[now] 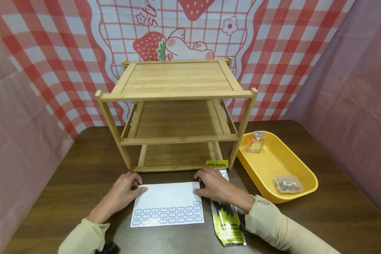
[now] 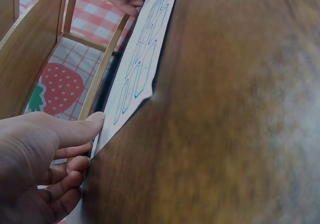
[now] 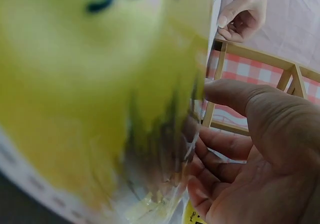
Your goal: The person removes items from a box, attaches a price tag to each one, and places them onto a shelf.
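Observation:
A white paper sheet (image 1: 168, 197) printed with rows of small blue-framed boxes lies on the table before the wooden rack. My left hand (image 1: 124, 190) pinches its far left corner, the thumb on top and the other fingers curled at the edge. At the far right corner my right hand (image 1: 217, 187) grips the sheet between thumb and curled fingers, over a brush packet (image 1: 227, 225) in clear and yellow-green wrapping. The left wrist view shows the sheet (image 2: 142, 53) nearly edge-on, one near corner slightly bent. In the right wrist view the packet (image 3: 90, 114) hides most of the sheet.
Behind the sheet stands a three-level wooden rack (image 1: 177, 139). To its right a yellow tray (image 1: 273, 164) holds a perfume bottle (image 1: 255, 143) and a small clear box (image 1: 288, 184) of metal bits. A checked cloth (image 1: 60, 53) hangs behind the brown table (image 1: 82, 158).

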Demonstrator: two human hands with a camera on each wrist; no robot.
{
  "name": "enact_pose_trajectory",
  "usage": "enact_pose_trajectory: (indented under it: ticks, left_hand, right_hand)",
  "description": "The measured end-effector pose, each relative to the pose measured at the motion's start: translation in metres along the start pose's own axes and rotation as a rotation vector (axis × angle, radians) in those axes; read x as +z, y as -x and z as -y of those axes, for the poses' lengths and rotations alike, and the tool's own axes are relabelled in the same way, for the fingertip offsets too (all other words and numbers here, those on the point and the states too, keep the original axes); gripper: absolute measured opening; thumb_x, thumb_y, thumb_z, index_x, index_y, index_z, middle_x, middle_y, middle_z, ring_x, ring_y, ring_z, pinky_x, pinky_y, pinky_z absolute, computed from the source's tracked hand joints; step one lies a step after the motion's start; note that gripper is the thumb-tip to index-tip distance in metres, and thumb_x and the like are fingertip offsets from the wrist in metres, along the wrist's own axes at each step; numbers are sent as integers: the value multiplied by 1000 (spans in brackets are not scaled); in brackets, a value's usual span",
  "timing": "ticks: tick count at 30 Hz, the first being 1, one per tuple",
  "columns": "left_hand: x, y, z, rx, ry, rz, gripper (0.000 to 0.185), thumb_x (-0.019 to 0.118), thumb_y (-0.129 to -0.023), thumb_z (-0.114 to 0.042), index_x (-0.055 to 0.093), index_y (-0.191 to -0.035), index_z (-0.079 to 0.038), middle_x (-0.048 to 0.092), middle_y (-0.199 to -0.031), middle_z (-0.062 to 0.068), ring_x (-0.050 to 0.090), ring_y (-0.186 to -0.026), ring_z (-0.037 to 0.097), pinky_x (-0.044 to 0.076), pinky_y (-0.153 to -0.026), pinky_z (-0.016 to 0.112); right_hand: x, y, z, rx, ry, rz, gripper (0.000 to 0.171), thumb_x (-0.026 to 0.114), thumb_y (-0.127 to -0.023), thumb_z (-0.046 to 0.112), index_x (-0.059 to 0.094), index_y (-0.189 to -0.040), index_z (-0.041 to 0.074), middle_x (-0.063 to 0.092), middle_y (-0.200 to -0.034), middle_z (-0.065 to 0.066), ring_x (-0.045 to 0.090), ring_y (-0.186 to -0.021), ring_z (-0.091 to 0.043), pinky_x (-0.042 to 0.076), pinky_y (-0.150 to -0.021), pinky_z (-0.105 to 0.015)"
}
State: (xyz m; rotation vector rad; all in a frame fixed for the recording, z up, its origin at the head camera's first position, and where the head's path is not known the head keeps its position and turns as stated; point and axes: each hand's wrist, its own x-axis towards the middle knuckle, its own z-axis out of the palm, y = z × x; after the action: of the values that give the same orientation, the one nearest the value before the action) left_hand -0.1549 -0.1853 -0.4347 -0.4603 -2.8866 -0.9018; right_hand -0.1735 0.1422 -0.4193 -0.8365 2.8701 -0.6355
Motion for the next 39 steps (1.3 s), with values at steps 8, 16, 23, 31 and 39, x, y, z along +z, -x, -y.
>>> enact_pose_trajectory:
  ticks: [8,16,23,31,39]
  left_hand:
    - [1,0,2,13,2,-12,19,84,-87,-10,65,-89,-8,54,-84,1,50,-82,20,43,-72,37]
    - [2,-1,3,20,5,-27,19,84,-86,-9,65,-87,-7,55,-84,1,50,-82,20,44,-73,37]
    - [3,-1,3,16,6,-22,19,84,-87,-10,65,-88,-8,55,-85,1,50,-82,20,43,-73,37]
    - [3,-2,1,-33,21,15,18,83,-89,-11,65,-89,-7,55,-86,2,49,-82,19,43,-72,36]
    - [3,-2,2,-20,11,5,19,83,-88,-11,64,-88,-8,55,-86,2,49,-82,20,43,-73,37]
  right_hand:
    - [1,-5,3,46,-7,20,34,85,-88,23,70,-110,3,64,-106,-9,59,-101,-30,44,-95,-54]
    - [0,-5,7,93,17,28,38,84,-89,27,68,-114,3,63,-113,-13,57,-112,-37,43,-100,-57]
    - [-2,-7,10,106,23,43,34,84,-90,25,68,-110,3,62,-110,-12,57,-110,-36,43,-100,-56]
    - [-2,-9,11,109,24,66,25,82,-91,24,67,-101,7,60,-104,-10,54,-119,-41,39,-105,-59]
    - [-3,-8,11,119,-4,79,23,80,-93,22,62,-100,9,56,-103,-8,51,-121,-41,38,-104,-59]
